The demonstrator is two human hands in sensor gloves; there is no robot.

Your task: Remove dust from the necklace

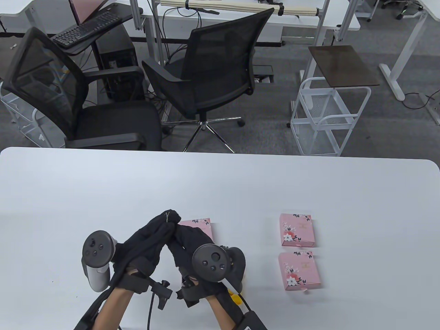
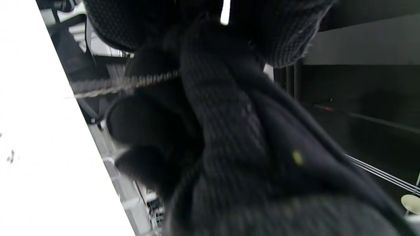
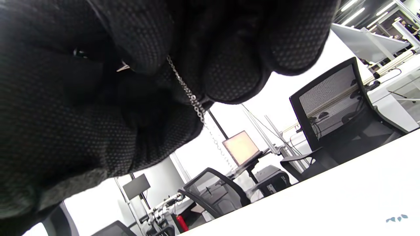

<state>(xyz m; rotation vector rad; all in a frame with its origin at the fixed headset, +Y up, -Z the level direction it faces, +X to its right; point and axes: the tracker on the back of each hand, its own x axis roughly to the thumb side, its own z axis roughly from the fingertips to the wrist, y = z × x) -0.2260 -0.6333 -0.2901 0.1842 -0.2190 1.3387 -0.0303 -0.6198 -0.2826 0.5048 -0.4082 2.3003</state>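
Observation:
A thin silver necklace chain (image 3: 187,91) runs between the gloved fingers of both hands, which meet above the table. In the table view a short piece of the chain (image 1: 167,217) shows on top of my left hand (image 1: 161,228). My right hand (image 1: 184,237) presses against the left from the right side. In the left wrist view the chain (image 2: 124,83) stretches out leftward from the fingers. In the right wrist view it hangs down from between my fingertips (image 3: 229,75). Both hands pinch the chain.
A pink floral box (image 1: 201,227) lies partly hidden behind my hands. Two more pink boxes (image 1: 297,229) (image 1: 299,270) lie to the right. A yellow object (image 1: 235,297) peeks out under my right wrist. Two office chairs stand beyond the table's far edge.

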